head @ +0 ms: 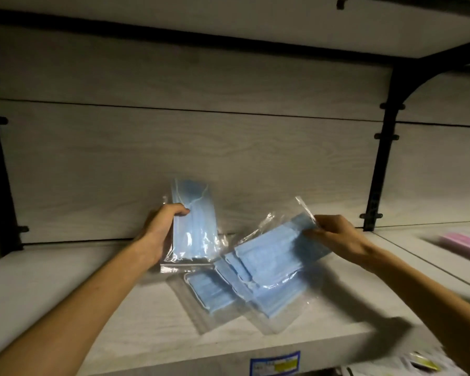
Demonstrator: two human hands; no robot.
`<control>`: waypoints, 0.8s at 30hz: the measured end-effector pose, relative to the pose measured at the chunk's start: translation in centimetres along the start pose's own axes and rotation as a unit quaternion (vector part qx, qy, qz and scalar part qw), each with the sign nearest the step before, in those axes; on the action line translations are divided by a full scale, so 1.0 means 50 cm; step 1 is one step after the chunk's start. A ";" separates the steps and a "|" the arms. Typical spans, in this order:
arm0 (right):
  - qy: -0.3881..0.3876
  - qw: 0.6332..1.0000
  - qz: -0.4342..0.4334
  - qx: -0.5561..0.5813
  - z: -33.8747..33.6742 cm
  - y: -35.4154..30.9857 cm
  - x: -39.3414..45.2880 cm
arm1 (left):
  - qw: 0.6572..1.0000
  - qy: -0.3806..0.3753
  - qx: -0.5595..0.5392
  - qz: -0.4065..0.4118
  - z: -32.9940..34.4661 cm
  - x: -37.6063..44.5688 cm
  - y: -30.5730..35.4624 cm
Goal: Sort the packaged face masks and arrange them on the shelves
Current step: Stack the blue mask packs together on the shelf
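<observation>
Blue mask packs going on the shelf

Left hand point(162, 232) has its fingers curled round an upright pack of blue masks point(194, 221), standing it on the pale wood shelf point(65, 289) near the back panel. Another blue pack point(209, 291) lies flat in the middle. Right hand point(337, 234) pinches the top corner of a tilted blue pack point(272, 253), whose low end overlaps the flat ones. Far right, a pink pack point(464, 241), blurry
</observation>
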State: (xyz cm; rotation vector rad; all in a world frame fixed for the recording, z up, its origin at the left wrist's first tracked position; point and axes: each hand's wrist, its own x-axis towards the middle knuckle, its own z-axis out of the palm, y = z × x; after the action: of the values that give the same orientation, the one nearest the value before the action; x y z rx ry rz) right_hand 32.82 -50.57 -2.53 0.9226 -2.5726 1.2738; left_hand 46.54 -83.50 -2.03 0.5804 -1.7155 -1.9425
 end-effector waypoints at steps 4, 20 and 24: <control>0.054 0.996 -0.004 -0.065 0.011 0.008 0.006 | 0.991 0.122 0.003 0.060 -0.022 0.021 0.010; 0.123 0.839 0.241 0.473 -0.003 0.011 -0.037 | 0.983 -0.109 -0.140 -0.053 -0.003 -0.018 0.017; 0.126 0.820 0.215 0.515 0.001 0.015 -0.062 | 0.985 -0.156 0.007 -0.068 0.013 -0.017 -0.001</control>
State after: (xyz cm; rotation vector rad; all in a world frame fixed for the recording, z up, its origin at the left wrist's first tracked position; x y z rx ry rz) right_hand 34.86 -48.80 -4.20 0.1573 -1.7961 2.7871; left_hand 46.83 -82.48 -2.03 0.4251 -1.9208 -2.2151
